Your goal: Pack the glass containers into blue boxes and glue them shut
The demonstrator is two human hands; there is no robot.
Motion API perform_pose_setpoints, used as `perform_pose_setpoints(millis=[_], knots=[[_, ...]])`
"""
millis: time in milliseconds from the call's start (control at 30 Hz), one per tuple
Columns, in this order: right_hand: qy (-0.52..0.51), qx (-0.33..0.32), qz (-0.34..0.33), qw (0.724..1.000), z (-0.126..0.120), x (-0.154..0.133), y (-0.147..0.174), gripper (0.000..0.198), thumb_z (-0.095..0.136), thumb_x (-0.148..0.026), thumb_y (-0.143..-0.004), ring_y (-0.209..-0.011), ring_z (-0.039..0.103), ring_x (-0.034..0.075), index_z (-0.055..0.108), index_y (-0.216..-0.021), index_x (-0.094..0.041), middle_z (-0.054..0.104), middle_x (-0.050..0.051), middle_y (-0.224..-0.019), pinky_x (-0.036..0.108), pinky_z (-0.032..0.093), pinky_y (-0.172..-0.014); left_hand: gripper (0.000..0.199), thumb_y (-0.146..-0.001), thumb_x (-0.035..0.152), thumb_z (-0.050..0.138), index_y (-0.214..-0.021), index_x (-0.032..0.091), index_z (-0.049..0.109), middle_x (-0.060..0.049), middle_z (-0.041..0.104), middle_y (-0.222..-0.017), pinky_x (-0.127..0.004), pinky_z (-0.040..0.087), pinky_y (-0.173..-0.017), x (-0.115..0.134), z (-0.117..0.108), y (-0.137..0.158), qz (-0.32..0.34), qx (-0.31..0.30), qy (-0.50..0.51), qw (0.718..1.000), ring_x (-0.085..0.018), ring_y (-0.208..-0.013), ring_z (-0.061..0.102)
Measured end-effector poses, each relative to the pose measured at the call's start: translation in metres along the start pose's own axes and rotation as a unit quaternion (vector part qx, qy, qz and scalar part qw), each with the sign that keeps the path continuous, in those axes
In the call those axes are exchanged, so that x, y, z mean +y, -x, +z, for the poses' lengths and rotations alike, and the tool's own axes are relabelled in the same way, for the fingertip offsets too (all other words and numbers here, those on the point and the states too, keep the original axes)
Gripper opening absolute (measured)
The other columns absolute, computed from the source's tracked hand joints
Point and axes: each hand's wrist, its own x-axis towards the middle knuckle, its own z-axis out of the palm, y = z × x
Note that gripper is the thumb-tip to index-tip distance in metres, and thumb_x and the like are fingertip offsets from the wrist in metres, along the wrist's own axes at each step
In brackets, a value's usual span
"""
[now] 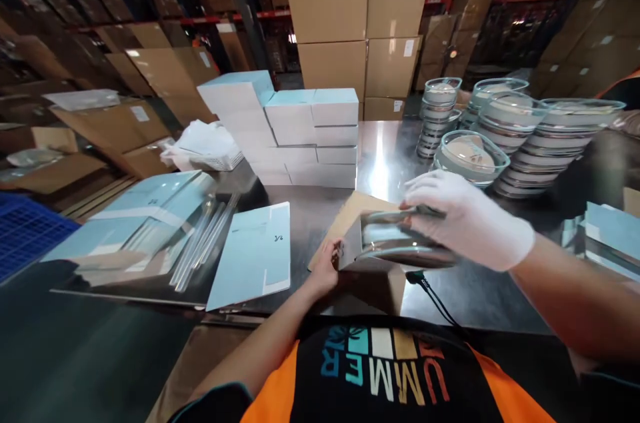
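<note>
My bare left hand (327,266) grips the edge of a small open box (353,243) with brown cardboard flaps, in front of me on the metal table. My right hand (457,213), in a white glove, is closed over the top of a glass bowl (400,236) at the box's opening. The bowl is blurred by motion; it seems to be several nested pieces, and I cannot tell how far inside it sits. Some of the right fingers are hidden behind it. A light-blue flat carton (255,250) lies left of my left hand.
Stacked glass bowls (470,156) stand at the right rear. White boxes with blue tops (310,136) form a wall at the back. Clear tubes or strips (200,246) and a strapped bundle of flat cartons (145,210) lie left. A black cable (435,296) crosses the front edge.
</note>
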Motion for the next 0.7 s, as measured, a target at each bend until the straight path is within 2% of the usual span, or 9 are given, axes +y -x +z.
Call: perform_pose_setpoints(millis=[67, 133, 200, 267, 367, 467, 533, 600, 700], knots=[[-0.016, 0.019, -0.014, 1.000, 0.019, -0.002, 0.009, 0.030, 0.065, -0.037, -0.105, -0.120, 0.071, 0.031, 0.071, -0.129, -0.021, 0.074, 0.015, -0.129, 0.051, 0.060, -0.102, 0.090, -0.051, 0.033, 0.103, -0.131, 0.017, 0.065, -0.018, 0.067, -0.139, -0.056, 0.053, -0.113, -0.004, 0.000, 0.004, 0.021, -0.003, -0.067, 0.998, -0.038, -0.129, 0.065], [-0.068, 0.088, 0.026, 0.993, 0.040, 0.001, 0.028, 0.053, 0.064, -0.048, -0.107, -0.141, 0.062, 0.032, 0.056, -0.155, -0.027, 0.062, 0.015, -0.153, 0.054, 0.053, -0.118, 0.083, -0.048, 0.030, 0.104, -0.123, 0.017, 0.071, -0.018, 0.068, -0.136, -0.064, 0.045, -0.120, -0.004, -0.003, 0.005, 0.039, 0.010, -0.104, 0.994, -0.044, -0.134, 0.060], [-0.111, 0.161, 0.074, 0.978, 0.066, 0.008, 0.053, 0.066, 0.062, -0.061, -0.106, -0.149, 0.056, 0.034, 0.047, -0.164, -0.032, 0.052, 0.014, -0.164, 0.058, 0.046, -0.126, 0.080, -0.042, 0.028, 0.105, -0.115, 0.017, 0.074, -0.017, 0.070, -0.130, -0.068, 0.039, -0.123, -0.002, -0.006, 0.005, 0.048, 0.017, -0.111, 0.993, -0.047, -0.134, 0.058], [-0.123, 0.201, 0.104, 0.966, 0.097, 0.015, 0.079, 0.075, 0.060, -0.066, -0.105, -0.152, 0.053, 0.037, 0.040, -0.169, -0.032, 0.043, 0.017, -0.170, 0.061, 0.045, -0.126, 0.079, -0.043, 0.033, 0.107, -0.114, 0.018, 0.075, -0.016, 0.072, -0.122, -0.068, 0.045, -0.117, 0.001, -0.008, 0.007, 0.054, 0.023, -0.103, 0.993, -0.046, -0.125, 0.061], [-0.128, 0.178, 0.150, 0.964, 0.141, 0.017, 0.104, 0.073, 0.061, -0.054, -0.107, -0.161, 0.042, 0.036, 0.037, -0.170, -0.028, 0.035, 0.020, -0.176, 0.059, 0.043, -0.129, 0.085, -0.059, 0.054, 0.101, -0.129, 0.019, 0.069, -0.017, 0.070, -0.127, -0.061, 0.055, -0.107, 0.015, -0.007, 0.013, 0.067, 0.034, -0.070, 0.995, -0.040, -0.120, 0.066], [-0.212, 0.166, 0.187, 0.945, 0.166, 0.008, 0.103, 0.068, 0.063, -0.062, -0.104, -0.164, 0.037, 0.036, 0.055, -0.160, -0.024, 0.039, 0.019, -0.174, 0.057, 0.038, -0.132, 0.084, -0.072, 0.069, 0.091, -0.137, 0.022, 0.067, -0.017, 0.066, -0.140, -0.055, 0.051, -0.116, 0.040, -0.005, 0.016, 0.142, 0.062, -0.050, 0.987, -0.038, -0.136, 0.059], [-0.284, 0.183, 0.227, 0.913, 0.174, 0.001, 0.091, 0.068, 0.061, -0.074, -0.099, -0.158, 0.047, 0.036, 0.069, -0.142, -0.022, 0.053, 0.017, -0.165, 0.053, 0.042, -0.130, 0.070, -0.075, 0.077, 0.086, -0.115, 0.021, 0.077, -0.016, 0.069, -0.133, -0.052, 0.049, -0.119, 0.059, -0.002, 0.014, 0.208, 0.055, -0.062, 0.975, -0.039, -0.137, 0.058], [-0.327, 0.216, 0.295, 0.872, 0.179, -0.005, 0.074, 0.064, 0.060, -0.076, -0.097, -0.141, 0.063, 0.033, 0.072, -0.129, -0.022, 0.067, 0.016, -0.148, 0.049, 0.050, -0.122, 0.064, -0.081, 0.081, 0.078, -0.099, 0.019, 0.079, -0.016, 0.072, -0.123, -0.049, 0.053, -0.112, 0.072, 0.003, 0.011, 0.242, 0.055, -0.060, 0.967, -0.037, -0.125, 0.064], [-0.297, 0.285, 0.383, 0.827, 0.188, -0.008, 0.054, 0.047, 0.064, -0.056, -0.093, -0.123, 0.070, 0.029, 0.066, -0.127, -0.022, 0.074, 0.013, -0.130, 0.046, 0.056, -0.113, 0.071, -0.085, 0.080, 0.075, -0.125, 0.021, 0.072, -0.016, 0.067, -0.135, -0.045, 0.057, -0.103, 0.074, 0.010, 0.008, 0.243, 0.146, 0.018, 0.959, -0.033, -0.119, 0.069]])
